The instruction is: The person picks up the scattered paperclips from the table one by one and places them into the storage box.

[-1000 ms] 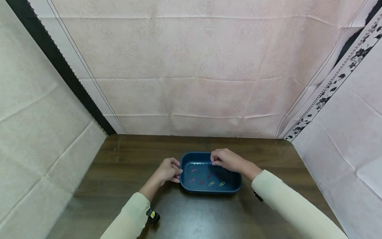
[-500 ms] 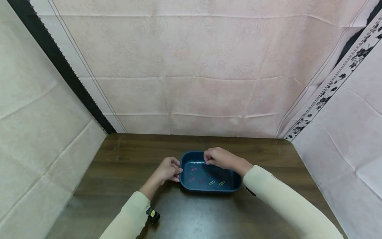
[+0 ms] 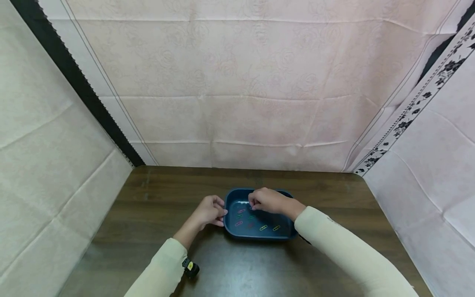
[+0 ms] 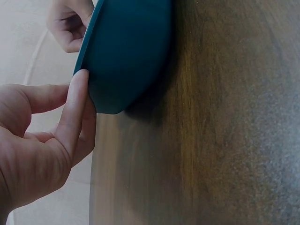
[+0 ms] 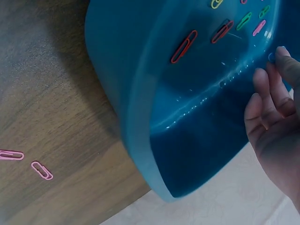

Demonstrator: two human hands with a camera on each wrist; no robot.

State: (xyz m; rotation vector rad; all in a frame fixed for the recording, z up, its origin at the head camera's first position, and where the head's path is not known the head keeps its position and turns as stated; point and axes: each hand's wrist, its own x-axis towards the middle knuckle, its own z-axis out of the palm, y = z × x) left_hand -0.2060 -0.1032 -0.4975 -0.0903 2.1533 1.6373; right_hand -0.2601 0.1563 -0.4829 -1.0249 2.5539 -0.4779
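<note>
A blue plastic tray (image 3: pixel 259 238) sits on the table with several coloured paper clips inside. My left hand (image 3: pixel 206 212) grips the tray's left edge; in the left wrist view its thumb lies along the outer wall (image 4: pixel 131 47). Over the tray's far part, my right hand (image 3: pixel 271 201) pinches a blue paper clip (image 5: pixel 271 57), of which a small loop shows past the fingertips. Below it lie a pink paper clip (image 5: pixel 259 27), a green paper clip (image 5: pixel 244 21) and a red paper clip (image 5: pixel 184 47). Toward the front is a yellow paper clip (image 3: pixel 276 228).
On the brown wooden table (image 3: pixel 237 272), a pink paper clip (image 5: pixel 42 170) lies outside the tray beside another pink one. Pale patterned cloth (image 3: pixel 237 82) hangs behind the table and along both sides.
My right hand has moved left across the tray, and lately slightly toward its front, with the paper clip at its fingertips. My left hand keeps its place at the left edge.
</note>
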